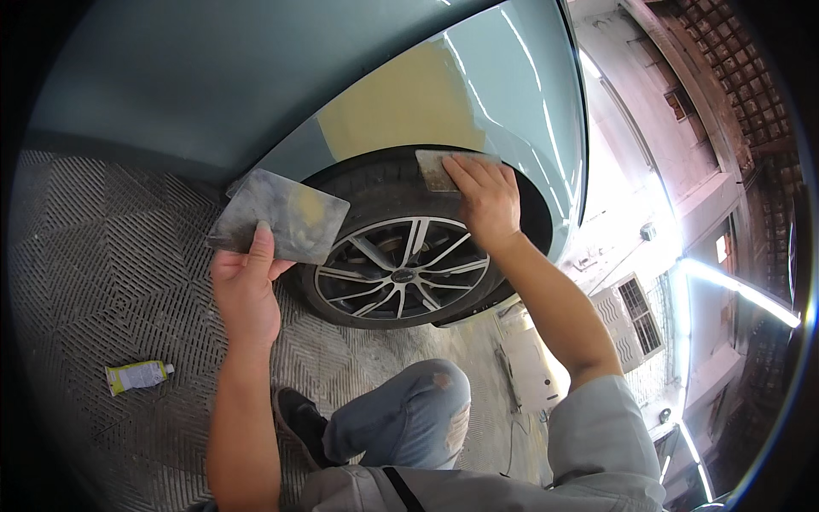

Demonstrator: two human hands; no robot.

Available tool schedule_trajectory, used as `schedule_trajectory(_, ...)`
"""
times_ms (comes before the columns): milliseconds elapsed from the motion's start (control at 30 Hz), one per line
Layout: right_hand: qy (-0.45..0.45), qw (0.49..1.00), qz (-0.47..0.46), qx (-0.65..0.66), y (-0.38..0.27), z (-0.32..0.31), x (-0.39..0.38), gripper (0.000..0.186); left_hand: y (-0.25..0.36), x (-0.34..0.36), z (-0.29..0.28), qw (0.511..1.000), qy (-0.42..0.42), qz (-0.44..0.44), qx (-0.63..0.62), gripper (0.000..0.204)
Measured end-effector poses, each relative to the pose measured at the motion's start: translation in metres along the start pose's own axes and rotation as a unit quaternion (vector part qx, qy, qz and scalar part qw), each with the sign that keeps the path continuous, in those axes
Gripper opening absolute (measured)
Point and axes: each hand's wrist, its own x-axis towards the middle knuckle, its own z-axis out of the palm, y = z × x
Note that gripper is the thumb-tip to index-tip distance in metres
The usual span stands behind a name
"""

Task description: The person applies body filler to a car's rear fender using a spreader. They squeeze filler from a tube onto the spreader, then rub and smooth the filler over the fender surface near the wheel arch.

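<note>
My left hand (252, 290) grips a flat, smudged grey plate (281, 211) with a dab of yellow paste, thumb on top. My right hand (490, 196) pinches a thin, stained flat blade (435, 174) at the wheel arch of a pale blue-grey car fender (542, 128); whether the blade touches the arch, I cannot tell. Above the blade, a broad patch of yellow filler (394, 96) covers part of the fender. Behind both tools sits a black tyre (311, 299) on a multi-spoke wheel (403, 276).
A tube (135, 376) lies on the grooved grey floor (111, 273) at left. My bent knee (426, 401) and dark shoe (299, 422) are below the wheel. Bright light tubes (738, 292) and wall-side equipment (529, 367) stand at right. A darker car panel (188, 77) fills the upper left.
</note>
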Motion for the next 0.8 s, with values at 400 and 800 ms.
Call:
schedule_trajectory(400,0.066,0.973,-0.194,-0.106,-0.007,0.009,0.116,0.039,-0.004,0.004,-0.005,0.999,-0.040,-0.001,0.015,0.021)
schedule_trajectory(800,0.065,0.974,-0.195,-0.097,-0.014,0.022,0.123,0.038,-0.006,0.006,-0.009,0.999,-0.034,-0.001,0.015,0.021)
